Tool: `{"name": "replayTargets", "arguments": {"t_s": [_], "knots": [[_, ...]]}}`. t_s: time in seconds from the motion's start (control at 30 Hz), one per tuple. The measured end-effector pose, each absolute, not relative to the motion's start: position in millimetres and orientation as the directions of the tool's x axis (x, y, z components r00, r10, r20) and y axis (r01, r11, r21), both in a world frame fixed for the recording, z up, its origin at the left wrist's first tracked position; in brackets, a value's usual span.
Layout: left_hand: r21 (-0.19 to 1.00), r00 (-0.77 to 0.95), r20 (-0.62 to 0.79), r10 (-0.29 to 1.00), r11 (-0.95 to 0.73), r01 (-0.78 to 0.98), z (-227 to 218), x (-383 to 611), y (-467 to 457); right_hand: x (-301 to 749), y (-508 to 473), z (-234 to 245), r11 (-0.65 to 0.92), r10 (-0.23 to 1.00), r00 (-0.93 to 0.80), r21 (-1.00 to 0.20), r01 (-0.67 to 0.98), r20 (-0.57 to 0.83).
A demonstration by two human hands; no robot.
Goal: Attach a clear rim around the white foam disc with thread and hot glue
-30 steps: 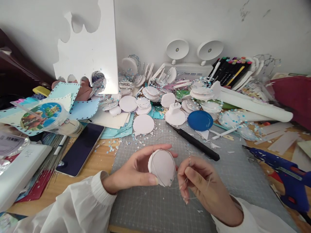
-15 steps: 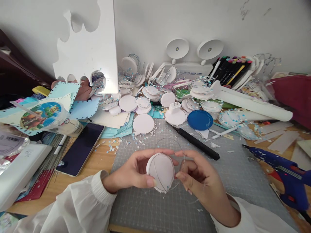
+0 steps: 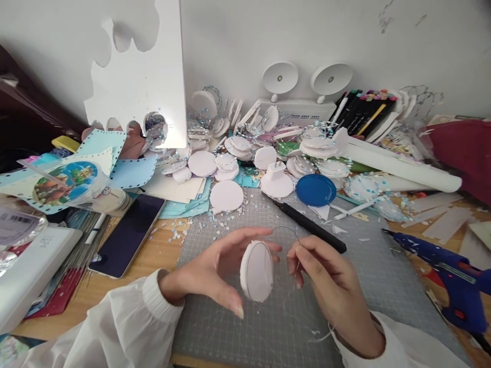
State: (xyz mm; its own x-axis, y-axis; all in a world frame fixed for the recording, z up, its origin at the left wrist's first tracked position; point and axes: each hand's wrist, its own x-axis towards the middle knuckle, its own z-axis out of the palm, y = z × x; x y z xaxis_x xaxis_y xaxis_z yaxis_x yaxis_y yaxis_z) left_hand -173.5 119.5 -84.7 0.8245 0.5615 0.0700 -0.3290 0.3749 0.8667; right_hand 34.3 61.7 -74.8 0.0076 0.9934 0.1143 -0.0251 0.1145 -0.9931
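A thick white foam disc (image 3: 259, 272) stands tilted above the cutting mat, with a thin wire running across its face. My left hand (image 3: 218, 273) is open around the disc. Its thumb is stretched out clear of the disc's lower left, while the other fingers reach behind it; their contact there is hidden. On the right, my right hand (image 3: 326, 281) is closed, thumb against fingers, pinching the thin wire (image 3: 286, 227), which arcs up between both hands. A thin pale strand (image 3: 322, 338) shows below the right wrist.
Beneath is a grey cutting mat (image 3: 230, 332). Beyond it lie a black pen-shaped tool (image 3: 312, 226), a blue round lid (image 3: 315, 189) and piled white discs (image 3: 226, 196). A blue glue gun (image 3: 441, 266) lies right; a phone (image 3: 128, 235) and a drink cup (image 3: 72, 184) are left.
The disc has turned more edge-on. My left thumb has come off its face and the left hand has spread. My right hand has moved slightly right, still pinching the wire.
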Motion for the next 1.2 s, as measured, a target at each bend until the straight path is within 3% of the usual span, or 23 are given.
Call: {"name": "replayTargets", "arguments": {"t_s": [0.13, 0.27, 0.5, 0.77, 0.93, 1.2], "knots": [[0.911, 0.761, 0.129, 0.636, 0.228, -0.344, -84.3, -179.8, 128.8, 38.7, 61.8, -74.5, 0.069, 0.997, -0.05, -0.995, 0.069, 0.065], [0.981, 0.66, 0.065, 0.749, 0.074, -0.181, -79.8, -182.3, 130.9, 36.0, 59.6, -73.1, 0.069, 0.985, -0.168, -0.972, 0.226, 0.031], [0.984, 0.666, 0.084, 0.741, -0.167, 0.062, -71.5, -175.6, 124.4, 32.4, 56.6, -78.0, 0.125, 0.958, -0.285, -0.936, 0.328, 0.028], [0.912, 0.667, 0.178, 0.724, -0.376, 0.164, -69.5, -174.6, 125.1, 33.1, 56.9, -76.2, 0.146, 0.96, -0.277, -0.929, 0.34, 0.05], [0.95, 0.676, 0.101, 0.73, -0.272, 0.153, -69.0, -174.6, 122.4, 33.1, 59.2, -77.2, 0.193, 0.961, -0.26, -0.908, 0.372, 0.098], [0.978, 0.665, -0.205, 0.718, 0.169, 0.118, -69.2, -173.3, 120.4, 33.2, 58.2, -80.6, 0.299, 0.946, -0.254, -0.85, 0.434, 0.203]]}}
